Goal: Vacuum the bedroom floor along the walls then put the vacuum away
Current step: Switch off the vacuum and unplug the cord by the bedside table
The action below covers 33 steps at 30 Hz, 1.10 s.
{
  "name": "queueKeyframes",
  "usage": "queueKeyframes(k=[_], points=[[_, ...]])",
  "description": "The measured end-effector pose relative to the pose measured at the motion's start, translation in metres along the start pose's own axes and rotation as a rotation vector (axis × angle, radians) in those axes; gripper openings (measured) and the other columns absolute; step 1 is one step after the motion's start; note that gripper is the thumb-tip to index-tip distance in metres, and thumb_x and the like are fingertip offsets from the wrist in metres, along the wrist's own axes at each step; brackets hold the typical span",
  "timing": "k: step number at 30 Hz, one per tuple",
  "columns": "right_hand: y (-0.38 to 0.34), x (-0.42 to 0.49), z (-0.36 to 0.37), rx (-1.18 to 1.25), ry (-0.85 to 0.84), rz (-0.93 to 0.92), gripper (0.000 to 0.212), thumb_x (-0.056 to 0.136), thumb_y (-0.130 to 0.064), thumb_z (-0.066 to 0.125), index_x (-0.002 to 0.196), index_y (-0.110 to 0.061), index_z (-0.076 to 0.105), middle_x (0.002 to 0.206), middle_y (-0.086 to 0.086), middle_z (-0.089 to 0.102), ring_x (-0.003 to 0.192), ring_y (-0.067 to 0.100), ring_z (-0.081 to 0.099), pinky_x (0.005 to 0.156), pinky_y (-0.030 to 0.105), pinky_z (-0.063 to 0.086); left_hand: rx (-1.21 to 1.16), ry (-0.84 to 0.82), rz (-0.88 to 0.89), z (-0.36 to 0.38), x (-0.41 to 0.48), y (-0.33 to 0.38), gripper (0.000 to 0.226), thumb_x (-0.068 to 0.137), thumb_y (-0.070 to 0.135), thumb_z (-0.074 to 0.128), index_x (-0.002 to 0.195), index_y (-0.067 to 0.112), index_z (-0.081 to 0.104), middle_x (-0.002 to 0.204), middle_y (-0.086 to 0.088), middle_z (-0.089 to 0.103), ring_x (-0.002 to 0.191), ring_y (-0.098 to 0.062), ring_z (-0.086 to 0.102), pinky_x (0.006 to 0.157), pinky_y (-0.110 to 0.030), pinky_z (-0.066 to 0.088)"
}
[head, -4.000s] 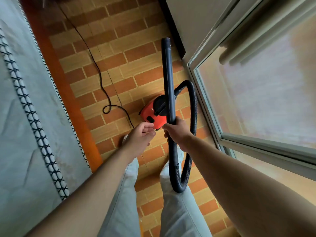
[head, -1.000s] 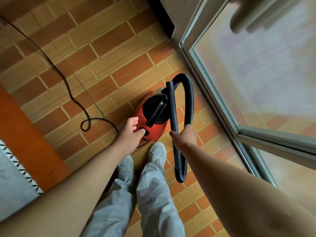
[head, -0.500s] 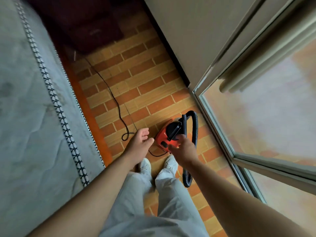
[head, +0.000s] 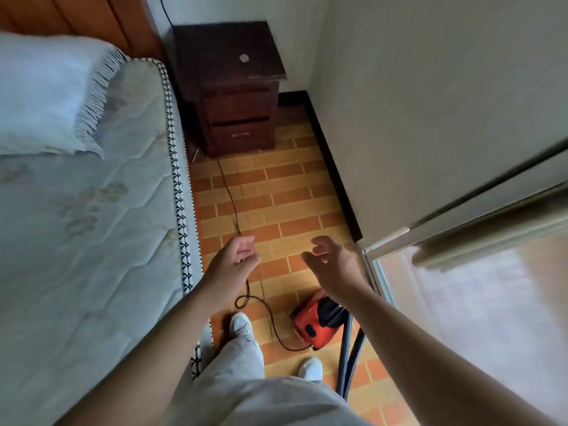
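Down by the feet, vacuum (head: 316,322) is seen below the spread, empty right grip (head: 330,262). Cord (head: 229,195) is laid lengthwise under the curled left grip (head: 235,259); whether it is pinched cannot be told.

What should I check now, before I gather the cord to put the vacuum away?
1. Hands free: left hand and right hand hold nothing: ok.
2. Vacuum resting on the floor: ok.
3. Cord clear of feet: it loops beside the left shoe: not ok.
4. Plug pulled out: the cord runs to the foot of the nightstand and its end is hidden: cannot tell.
5. Vacuum switched off: cannot tell.
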State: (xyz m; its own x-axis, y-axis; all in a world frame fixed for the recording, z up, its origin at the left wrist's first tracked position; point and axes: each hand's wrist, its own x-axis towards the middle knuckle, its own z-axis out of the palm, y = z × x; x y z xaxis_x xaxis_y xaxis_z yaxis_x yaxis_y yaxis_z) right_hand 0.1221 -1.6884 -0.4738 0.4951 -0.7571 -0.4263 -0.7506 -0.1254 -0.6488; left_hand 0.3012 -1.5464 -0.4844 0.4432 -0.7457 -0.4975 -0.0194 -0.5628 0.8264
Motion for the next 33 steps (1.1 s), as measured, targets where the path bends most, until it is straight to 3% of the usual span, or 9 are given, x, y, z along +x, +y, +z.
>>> queueKeyframes(k=[6, 11, 16, 24, 30, 33], points=[[-0.084, 0.05, 0.009, 0.013, -0.022, -0.077, 0.04, 0.099, -0.041, 0.063, 0.133, -0.02, 0.061, 0.117, -0.002, 0.068, 0.097, 0.011, 0.065, 0.066, 0.02, 0.046, -0.036, 0.156, 0.031, -0.093, 0.02, 0.02, 0.039, 0.103, 0.022, 0.059, 0.142, 0.021, 0.051, 0.129, 0.011, 0.061, 0.126, -0.009, 0.058, 0.11, -0.034, 0.045], [-0.156, 0.114, 0.004, 0.032, -0.013, -0.143, 0.038, 0.1, -0.04, 0.061, 0.132, -0.021, 0.06, 0.12, -0.001, 0.068, 0.09, 0.008, 0.065, 0.054, 0.011, 0.043, -0.032, 0.23, 0.107, -0.141, 0.047, 0.055, 0.044, 0.104, 0.024, 0.058, 0.146, 0.017, 0.048, 0.138, 0.008, 0.058, 0.127, -0.008, 0.056, 0.108, -0.029, 0.044], [-0.219, 0.18, -0.006, 0.049, -0.041, -0.217, 0.039, 0.1, -0.034, 0.059, 0.135, -0.017, 0.058, 0.123, 0.001, 0.066, 0.093, 0.013, 0.064, 0.057, 0.017, 0.043, -0.06, 0.309, 0.142, -0.177, 0.101, 0.094, 0.045, 0.103, 0.022, 0.06, 0.146, 0.016, 0.05, 0.138, 0.007, 0.06, 0.125, -0.006, 0.058, 0.097, -0.019, 0.043], [-0.298, 0.327, -0.035, 0.118, -0.129, -0.275, 0.039, 0.1, -0.039, 0.058, 0.136, -0.026, 0.055, 0.121, -0.008, 0.062, 0.091, 0.006, 0.062, 0.067, 0.02, 0.051, -0.1, 0.464, 0.1, -0.224, 0.221, 0.161, 0.045, 0.101, 0.019, 0.063, 0.145, 0.017, 0.052, 0.137, 0.005, 0.063, 0.126, -0.007, 0.058, 0.102, -0.024, 0.044], [-0.355, 0.415, -0.058, 0.075, -0.154, -0.34, 0.036, 0.099, -0.035, 0.061, 0.132, -0.02, 0.06, 0.104, -0.01, 0.062, 0.087, 0.002, 0.057, 0.075, 0.019, 0.042, -0.133, 0.562, 0.081, -0.255, 0.292, 0.211, 0.041, 0.1, 0.017, 0.063, 0.14, 0.019, 0.055, 0.132, 0.006, 0.065, 0.121, -0.005, 0.059, 0.099, -0.021, 0.045], [-0.376, 0.446, -0.063, 0.07, -0.141, -0.394, 0.037, 0.099, -0.033, 0.062, 0.132, -0.015, 0.059, 0.098, -0.011, 0.06, 0.093, 0.007, 0.059, 0.079, 0.021, 0.039, -0.127, 0.586, 0.085, -0.268, 0.318, 0.227, 0.041, 0.1, 0.019, 0.063, 0.139, 0.021, 0.053, 0.133, 0.006, 0.064, 0.123, -0.008, 0.059, 0.108, -0.03, 0.045]])
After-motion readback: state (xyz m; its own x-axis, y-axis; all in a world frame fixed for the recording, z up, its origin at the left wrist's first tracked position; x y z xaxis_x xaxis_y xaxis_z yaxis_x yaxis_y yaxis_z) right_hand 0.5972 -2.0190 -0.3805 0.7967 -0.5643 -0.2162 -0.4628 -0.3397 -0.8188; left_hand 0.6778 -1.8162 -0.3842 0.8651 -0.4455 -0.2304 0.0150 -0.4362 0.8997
